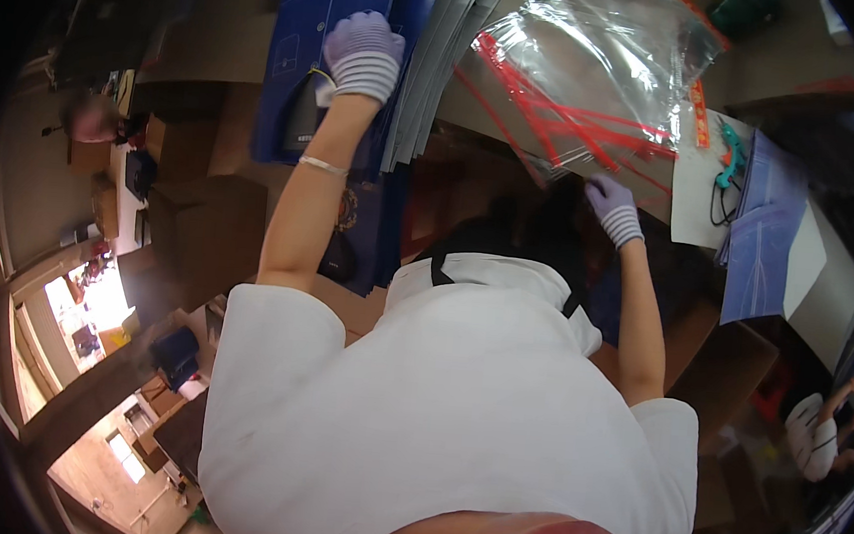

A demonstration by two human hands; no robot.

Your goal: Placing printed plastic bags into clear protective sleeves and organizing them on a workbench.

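My left hand (363, 56), in a white-and-lilac knit glove, rests over a blue printed sheet (299, 41) at the upper left. Its fingers are curled in; what they hold, if anything, is hidden. Beside it fans a stack of grey-edged sheets (432, 77). My right hand (614, 209), gloved alike, is at the table's near edge with its fingers closed together. Its fingertips meet the lower corner of clear plastic bags (603, 70) with red strips, which lie in a loose, shiny pile.
On the right, a teal-handled tool (729, 155) lies on a white sheet next to blue printed sheets (766, 228) overhanging the table edge. Cardboard boxes (214, 235) stand to the left. Another person (815, 433) works at the far right; a further person (92, 125) is at the left.
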